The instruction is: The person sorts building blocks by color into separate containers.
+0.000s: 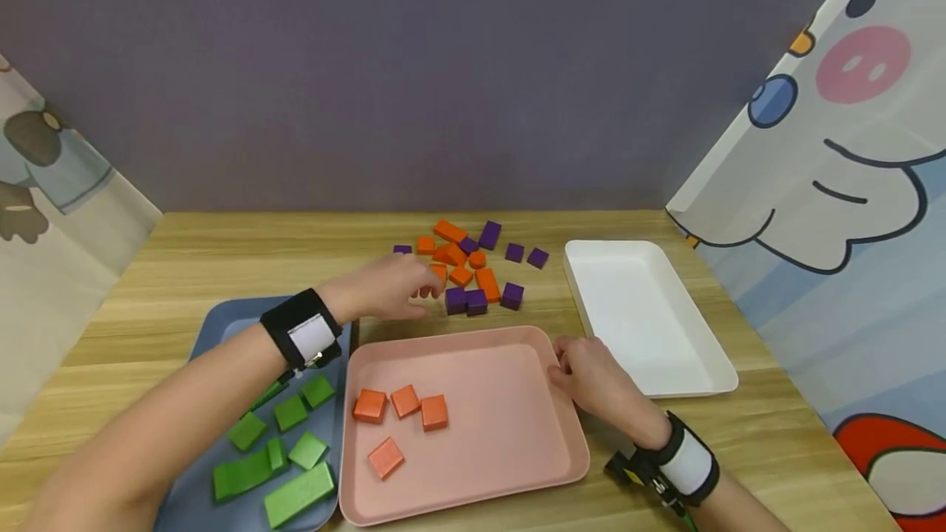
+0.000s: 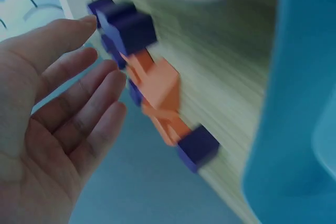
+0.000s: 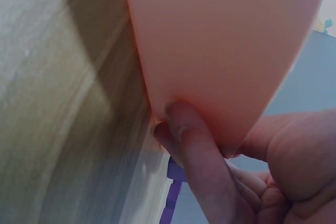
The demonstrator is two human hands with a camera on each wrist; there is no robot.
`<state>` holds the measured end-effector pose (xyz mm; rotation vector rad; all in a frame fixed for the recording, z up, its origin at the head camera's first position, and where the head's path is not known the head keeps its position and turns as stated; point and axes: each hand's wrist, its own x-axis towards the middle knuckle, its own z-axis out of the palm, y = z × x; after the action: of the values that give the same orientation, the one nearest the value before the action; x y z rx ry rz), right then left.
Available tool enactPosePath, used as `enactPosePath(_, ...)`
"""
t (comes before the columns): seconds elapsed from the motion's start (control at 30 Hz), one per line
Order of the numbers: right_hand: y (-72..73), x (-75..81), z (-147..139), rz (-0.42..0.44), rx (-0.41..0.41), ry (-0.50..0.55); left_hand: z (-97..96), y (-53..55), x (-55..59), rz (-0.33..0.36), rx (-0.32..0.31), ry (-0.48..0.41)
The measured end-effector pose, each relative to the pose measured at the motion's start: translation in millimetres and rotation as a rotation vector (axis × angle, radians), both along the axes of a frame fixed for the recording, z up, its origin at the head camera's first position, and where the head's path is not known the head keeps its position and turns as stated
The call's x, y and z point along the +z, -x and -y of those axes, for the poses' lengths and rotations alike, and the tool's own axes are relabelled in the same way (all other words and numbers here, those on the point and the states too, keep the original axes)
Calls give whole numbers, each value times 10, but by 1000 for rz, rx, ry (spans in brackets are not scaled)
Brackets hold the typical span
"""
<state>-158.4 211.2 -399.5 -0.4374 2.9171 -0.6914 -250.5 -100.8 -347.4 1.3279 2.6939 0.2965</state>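
Observation:
My left hand [image 1: 392, 284] hovers above the table just left of a loose group of orange blocks [image 1: 486, 284] and purple blocks [image 1: 512, 295]. In the left wrist view its fingers [image 2: 102, 95] are slightly bent, with nothing between them and the thumb. My right hand [image 1: 594, 376] grips the right edge of a pink tray [image 1: 510, 409] near its far corner. The right wrist view shows fingertips [image 3: 184, 116] against the outside of the tray wall, the thumb over its rim. Several orange cubes [image 1: 433, 413] lie in the tray's left half.
A blue tray [image 1: 214, 335] with several green blocks [image 1: 299, 493] stands left of the pink tray, partly under my left forearm. On the right is a white tray [image 1: 650, 310]. A grey wall [image 1: 414, 80] rises behind the table [image 1: 244, 253], with cartoon-printed panels at both sides.

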Motion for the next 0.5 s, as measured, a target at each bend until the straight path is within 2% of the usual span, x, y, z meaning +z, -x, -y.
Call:
enactPosePath(0.17, -9, -1, -3, -11, 8, -1, 59, 196, -68, 4, 75, 22)
enactPosePath(0.23, -11, 0, -4, -14, 9, -1, 51, 257, -81, 24, 96, 25)
enactPosePath(0.33, -12, 3, -5, -11, 6, -5, -1, 336, -85, 13, 96, 53)
enactPosePath(0.5, -13, 14, 0, -9, 1, -8, -111, 431, -94, 3, 53, 120)
